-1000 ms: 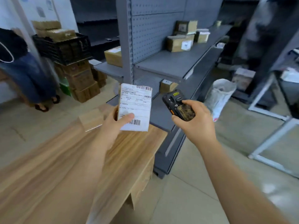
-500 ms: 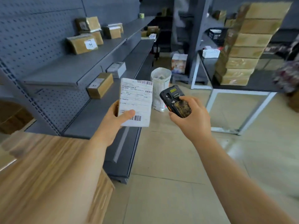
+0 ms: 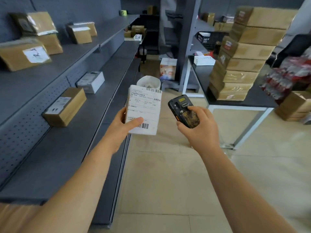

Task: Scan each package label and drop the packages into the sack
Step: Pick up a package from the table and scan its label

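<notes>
- Shelves: we list grey shelving on the left, carrying cardboard boxes and one white box.
- Left hand: our fingers grip the package, thumb laid across its lower front, label and barcodes facing us.
- Package: held upright in the air above the floor, just in front of the sack.
- Sack: white, open-mouthed, standing on the floor beyond the package, between shelves and tabletop.
- Right hand: our fingers wrap a black scanner, beside the package but not touching it.
- Tabletop: dark, at right, bearing a stack of boxes.
</notes>
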### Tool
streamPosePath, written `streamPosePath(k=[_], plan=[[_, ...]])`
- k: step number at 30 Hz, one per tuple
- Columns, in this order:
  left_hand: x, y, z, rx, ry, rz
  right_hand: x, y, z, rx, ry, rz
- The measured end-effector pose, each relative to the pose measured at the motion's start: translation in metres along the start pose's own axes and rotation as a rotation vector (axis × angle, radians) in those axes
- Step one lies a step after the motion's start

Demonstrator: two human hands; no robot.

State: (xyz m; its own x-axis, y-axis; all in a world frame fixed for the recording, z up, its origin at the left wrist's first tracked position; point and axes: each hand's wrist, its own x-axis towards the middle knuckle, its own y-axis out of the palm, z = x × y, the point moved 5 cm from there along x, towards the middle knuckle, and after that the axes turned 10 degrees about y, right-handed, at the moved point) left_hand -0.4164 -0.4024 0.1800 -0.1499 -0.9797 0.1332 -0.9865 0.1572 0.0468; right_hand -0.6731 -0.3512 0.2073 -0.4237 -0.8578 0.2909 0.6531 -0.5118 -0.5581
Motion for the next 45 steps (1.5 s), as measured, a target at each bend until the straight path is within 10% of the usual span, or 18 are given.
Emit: streamPosePath(k=[19,45], plan=[[0.379,0.098,0.078,-0.033,-0.029,0.123,0.325,0.085,-0.103,-0.034,0.135,-0.088],[0.854,-0.029,0.241,0.012,-0.254,-0.052,0.756,0.416,-0.133,-0.13,0.165,0.159]])
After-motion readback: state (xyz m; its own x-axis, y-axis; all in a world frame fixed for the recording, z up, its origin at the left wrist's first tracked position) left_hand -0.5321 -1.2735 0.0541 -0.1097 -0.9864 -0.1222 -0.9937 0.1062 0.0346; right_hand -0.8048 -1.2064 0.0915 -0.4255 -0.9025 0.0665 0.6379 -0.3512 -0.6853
